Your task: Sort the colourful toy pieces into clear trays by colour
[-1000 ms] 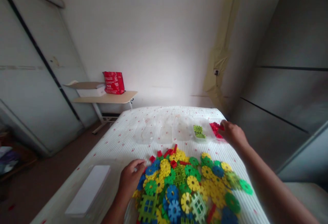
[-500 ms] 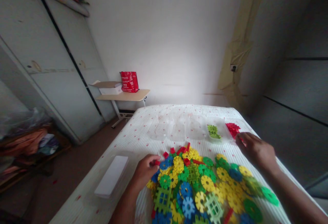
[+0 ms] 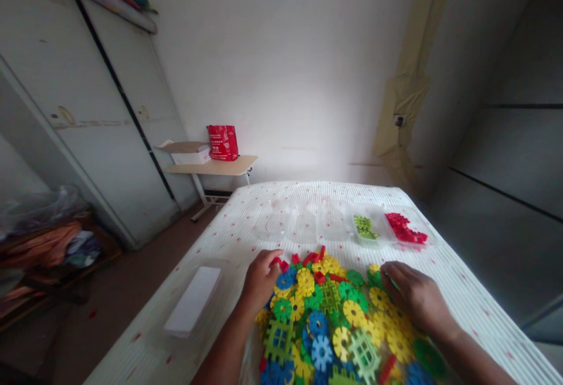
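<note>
My left hand [image 3: 260,279] is at the left edge of a heap of plastic building pieces [image 3: 328,314], its thumb and fingers closed on a small red plastic piece [image 3: 276,260]. Several more red pieces [image 3: 312,257] lie by its fingertips. Over the right side of the heap hangs my right hand [image 3: 416,296], back up and fingers bent downward; its fingertips are partly hidden, so I cannot make out their grip. The heap mixes yellow, green and blue notched discs with green window-shaped pieces. Red pieces [image 3: 402,229] fill part of a clear compartment behind; light green pieces [image 3: 365,226] lie in the neighbouring one.
More clear plastic compartments [image 3: 303,223] stretch leftward along the back of the cloth-covered surface [image 3: 233,220]. A white rectangular box [image 3: 193,303] lies in a clear tray at left. Beyond stands a small table [image 3: 233,165] with a red bag [image 3: 223,142].
My right hand has drawn back from the red compartment toward the heap, uncovering red pieces there. My left hand has shifted slightly forward along the heap's edge.
</note>
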Available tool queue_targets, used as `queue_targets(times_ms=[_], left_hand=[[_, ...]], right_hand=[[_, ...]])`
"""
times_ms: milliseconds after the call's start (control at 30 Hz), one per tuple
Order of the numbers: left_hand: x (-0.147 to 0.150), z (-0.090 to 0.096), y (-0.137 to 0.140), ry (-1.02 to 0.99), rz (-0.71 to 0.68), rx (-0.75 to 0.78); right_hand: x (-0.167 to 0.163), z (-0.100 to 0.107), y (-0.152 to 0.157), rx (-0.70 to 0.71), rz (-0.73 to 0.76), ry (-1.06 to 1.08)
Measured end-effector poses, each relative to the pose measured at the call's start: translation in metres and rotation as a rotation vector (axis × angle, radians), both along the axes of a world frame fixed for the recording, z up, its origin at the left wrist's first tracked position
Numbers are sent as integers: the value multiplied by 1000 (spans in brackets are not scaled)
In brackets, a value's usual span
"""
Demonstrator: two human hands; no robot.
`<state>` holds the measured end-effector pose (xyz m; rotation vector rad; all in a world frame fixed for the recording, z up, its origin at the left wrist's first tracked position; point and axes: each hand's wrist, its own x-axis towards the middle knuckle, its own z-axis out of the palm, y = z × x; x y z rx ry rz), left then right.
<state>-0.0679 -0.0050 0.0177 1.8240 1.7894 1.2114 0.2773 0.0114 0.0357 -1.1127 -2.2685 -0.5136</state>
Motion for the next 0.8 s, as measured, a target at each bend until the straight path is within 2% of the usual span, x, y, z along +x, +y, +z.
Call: queue_targets(times_ms=[100, 200, 533, 633, 700, 800], left_hand=[[6, 1, 5, 153, -85, -75], [10, -1, 7, 223, -128, -136], [4, -7, 3, 52, -7, -124], [3, 0, -4, -81, 40, -73], [6, 7, -9, -267, 37, -50], [15, 17, -18, -575, -52, -138]], right_hand=[[-4, -1, -2, -75, 17, -5], [-6, -2, -3, -134, 8, -18], [-7, -10, -1, -180, 18, 5], [-13, -9, -2, -198, 22, 45], [-22, -5, -5, -240, 43, 103], [-44, 4, -13, -351, 105, 217]])
